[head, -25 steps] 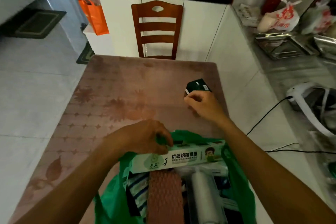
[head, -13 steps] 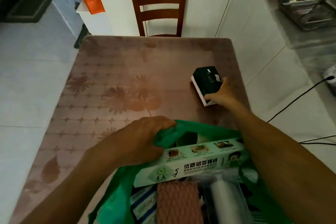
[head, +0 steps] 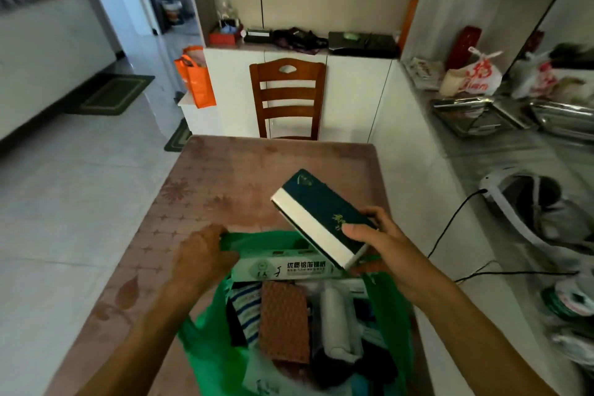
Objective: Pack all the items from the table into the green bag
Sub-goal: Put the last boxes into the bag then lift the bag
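Above our left hand point(head: 205, 254), which pinches the green bag point(head: 212, 341) rim open, our right hand point(head: 376, 241) grips the dark green box point(head: 321, 212), tilted over the foil carton point(head: 289, 267). We should slide it down beside that carton, keeping the mouth spread wide.

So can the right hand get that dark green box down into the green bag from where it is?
Probably yes: the right hand holds the dark green box just above the green bag, whose mouth the left hand holds open.
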`<state>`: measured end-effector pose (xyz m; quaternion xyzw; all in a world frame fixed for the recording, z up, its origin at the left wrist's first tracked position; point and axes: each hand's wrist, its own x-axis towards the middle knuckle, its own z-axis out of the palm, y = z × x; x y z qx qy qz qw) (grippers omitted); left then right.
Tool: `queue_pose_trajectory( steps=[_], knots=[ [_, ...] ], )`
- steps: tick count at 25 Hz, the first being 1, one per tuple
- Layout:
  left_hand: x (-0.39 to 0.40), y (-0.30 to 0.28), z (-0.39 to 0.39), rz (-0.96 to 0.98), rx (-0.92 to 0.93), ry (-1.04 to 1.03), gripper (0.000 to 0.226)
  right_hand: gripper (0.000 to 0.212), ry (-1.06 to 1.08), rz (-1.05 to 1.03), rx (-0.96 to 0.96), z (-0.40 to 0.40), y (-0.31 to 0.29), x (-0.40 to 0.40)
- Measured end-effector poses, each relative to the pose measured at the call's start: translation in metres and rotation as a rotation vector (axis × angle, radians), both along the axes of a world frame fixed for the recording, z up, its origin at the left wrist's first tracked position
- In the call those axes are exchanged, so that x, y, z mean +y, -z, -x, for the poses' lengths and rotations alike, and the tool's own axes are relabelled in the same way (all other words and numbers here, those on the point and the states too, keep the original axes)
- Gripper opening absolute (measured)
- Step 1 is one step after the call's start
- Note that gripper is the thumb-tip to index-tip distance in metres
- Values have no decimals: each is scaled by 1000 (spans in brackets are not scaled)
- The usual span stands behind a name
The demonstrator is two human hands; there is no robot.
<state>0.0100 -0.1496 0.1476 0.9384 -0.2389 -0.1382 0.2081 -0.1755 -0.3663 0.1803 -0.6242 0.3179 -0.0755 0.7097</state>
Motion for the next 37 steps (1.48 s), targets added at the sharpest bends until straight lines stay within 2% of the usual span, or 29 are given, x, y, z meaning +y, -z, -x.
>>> queue_pose_trajectory(
  steps=[2, 4, 5, 7, 9, 12, 14, 15, 17, 19, 20, 21, 23, 24, 25, 26, 27, 28, 30, 31, 33, 35, 37],
  knots=[
    [15, -5, 18, 133, 285, -159, 22, 45, -75, 41, 35, 25, -6, 24],
    [33, -11, 29, 271, 521, -248, 30, 47, -102, 138, 63, 46, -7, 40],
    [43, -13, 34, 276, 569, -250, 30, 47, -111, 201, 87, 55, -5, 47],
    [57, -18, 47, 311, 663, -244, 14, 48, -131, 419, 136, 67, -1, 58],
    [66, -29, 57, 542, 782, -219, 22, 55, -140, 630, 124, 69, 3, 80],
    [74, -53, 63, 889, 770, -166, 28, 61, -246, 915, 96, 52, 25, 131],
    [71, -65, 70, 944, 734, -67, 29, 65, -261, 1161, 158, 34, 56, 171],
    [71, -66, 75, 927, 713, -16, 27, 66, -280, 1174, 201, 28, 69, 190],
    [74, -62, 79, 879, 689, 16, 12, 65, -403, 1033, 215, 27, 83, 208],
    [81, -57, 73, 866, 682, -19, 4, 55, -452, 854, 79, 41, 71, 187],
    [84, -54, 67, 868, 687, -42, 4, 48, -356, 863, 21, 52, 60, 169],
    [86, -52, 63, 866, 695, -62, 5, 47, -148, 919, 8, 62, 52, 146],
    [85, -49, 62, 886, 716, -71, 5, 62, 261, 1004, 166, 77, 45, 91],
    [83, -48, 66, 897, 721, -72, 9, 78, 318, 981, 316, 79, 46, 67],
    [80, -47, 71, 902, 719, -76, 11, 91, 277, 918, 476, 79, 53, 49],
    [78, -45, 76, 903, 706, -84, 12, 96, 193, 825, 586, 77, 65, 38],
    [78, -45, 79, 905, 692, -97, 11, 87, 120, 723, 614, 73, 79, 33],
    [78, -46, 79, 911, 682, -114, 10, 65, 99, 644, 578, 68, 86, 35],
    [77, -52, 71, 930, 677, -137, 5, 15, 232, 413, 275, 52, 74, 41],
    [74, -58, 63, 943, 669, -140, 7, 9, 327, 283, 90, 39, 53, 39],
    [63, -76, 45, 1004, 629, -167, 10, 20, 439, 148, -181, 12, -15, 28],
    [49, -104, 27, 1111, 568, -162, 15, 21, 406, 164, -329, -5, -76, 20],
    [43, -125, 13, 1256, 516, -148, 18, 23, 331, 230, -466, -7, -102, 21]
  ],
)
